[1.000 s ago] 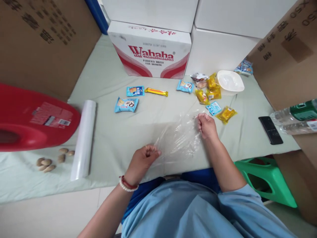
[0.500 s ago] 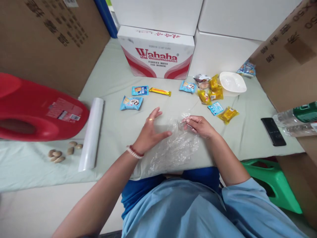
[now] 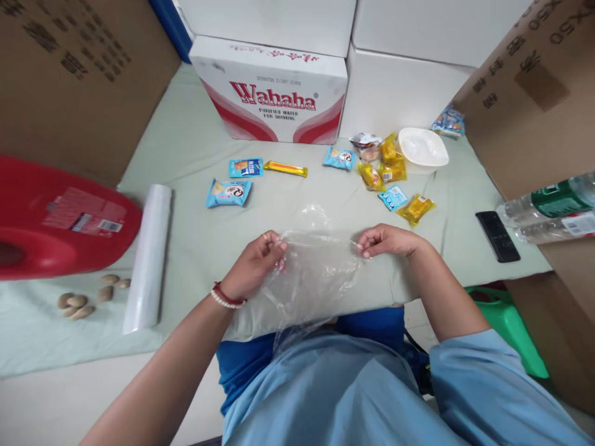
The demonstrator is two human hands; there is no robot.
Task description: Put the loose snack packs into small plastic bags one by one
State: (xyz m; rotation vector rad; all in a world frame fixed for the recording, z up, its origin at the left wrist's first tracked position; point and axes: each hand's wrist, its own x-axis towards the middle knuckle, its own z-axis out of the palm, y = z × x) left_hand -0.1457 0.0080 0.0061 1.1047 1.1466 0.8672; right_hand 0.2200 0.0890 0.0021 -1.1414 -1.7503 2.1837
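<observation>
A thin clear plastic bag (image 3: 320, 263) is stretched between my two hands above the table's near edge, its lower part hanging toward my lap. My left hand (image 3: 255, 263) pinches one side of its upper edge between thumb and fingers. On the opposite side, my right hand (image 3: 385, 241) is closed on the bag in the same way. Beyond the bag lie a blue snack packet (image 3: 229, 193), a flat blue packet (image 3: 246, 168), a thin yellow stick packet (image 3: 285, 168) and another blue snack packet (image 3: 339, 158).
Yellow-wrapped snacks (image 3: 416, 209) lie near a white plastic bowl (image 3: 423, 148). A roll of clear film (image 3: 149, 260), several brown nuts or stones (image 3: 77, 301) and a red jug (image 3: 69, 217) stand left. On the right are a phone (image 3: 497, 236) and bottles (image 3: 553, 204). A Wahaha carton (image 3: 274, 99) stands behind.
My left hand, open before, has closed on the bag's edge. My hands have drawn apart, and the crumpled bag is now spread between them. The view has shifted slightly.
</observation>
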